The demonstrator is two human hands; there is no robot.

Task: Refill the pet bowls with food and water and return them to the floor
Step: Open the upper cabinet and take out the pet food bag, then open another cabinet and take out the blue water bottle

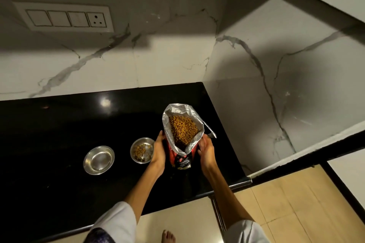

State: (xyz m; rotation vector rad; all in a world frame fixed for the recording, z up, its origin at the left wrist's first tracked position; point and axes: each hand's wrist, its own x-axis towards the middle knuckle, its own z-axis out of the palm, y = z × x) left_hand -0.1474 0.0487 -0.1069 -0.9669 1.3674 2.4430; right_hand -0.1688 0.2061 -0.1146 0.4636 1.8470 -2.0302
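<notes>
A glossy black stone countertop (pixel 59 128) filled the lower left, backed by white marble wall tiles (pixel 167 61) with grey veins and a white switch panel (pixel 65 18) holding 3 switches and 1 socket. Near the counter's right end stood an open pet food bag (pixel 182 140), red and black outside, crinkled silver foil inside, with golden-brown kibble (pixel 182 127) visible. The left hand (pixel 159 149) lay flat against the bag's left side, fingers extended; the right hand (pixel 206 149) cupped the right side, loosely curled. Just left of the left hand sat a round steel bowl (pixel 142 150) with a few kibble pieces. Further left sat a second steel bowl (pixel 99 160), shiny inside.
</notes>
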